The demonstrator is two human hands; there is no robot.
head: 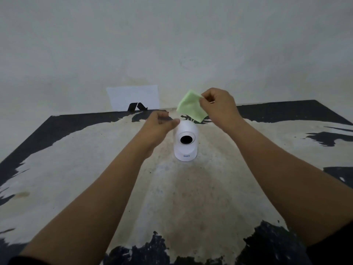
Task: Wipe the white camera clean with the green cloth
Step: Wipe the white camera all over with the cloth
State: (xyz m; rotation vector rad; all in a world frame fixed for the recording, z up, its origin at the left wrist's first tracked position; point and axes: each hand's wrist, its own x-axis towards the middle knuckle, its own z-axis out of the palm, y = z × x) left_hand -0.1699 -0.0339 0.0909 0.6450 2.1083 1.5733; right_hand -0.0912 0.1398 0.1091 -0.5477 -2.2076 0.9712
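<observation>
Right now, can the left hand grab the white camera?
Probably yes. The left hand hovers at the top left of the camera, with nothing between them. It holds nothing; the right hand has the green cloth.

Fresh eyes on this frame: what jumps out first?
The white camera stands upright mid-table, its dark lens facing the viewer. Just above and behind it, the right hand pinches a green cloth in the air, not yet on the camera. The left hand is loosely curled at the camera's upper left, fingertips at or near its top; the table is worn pale, with black paint left only at the edges.
</observation>
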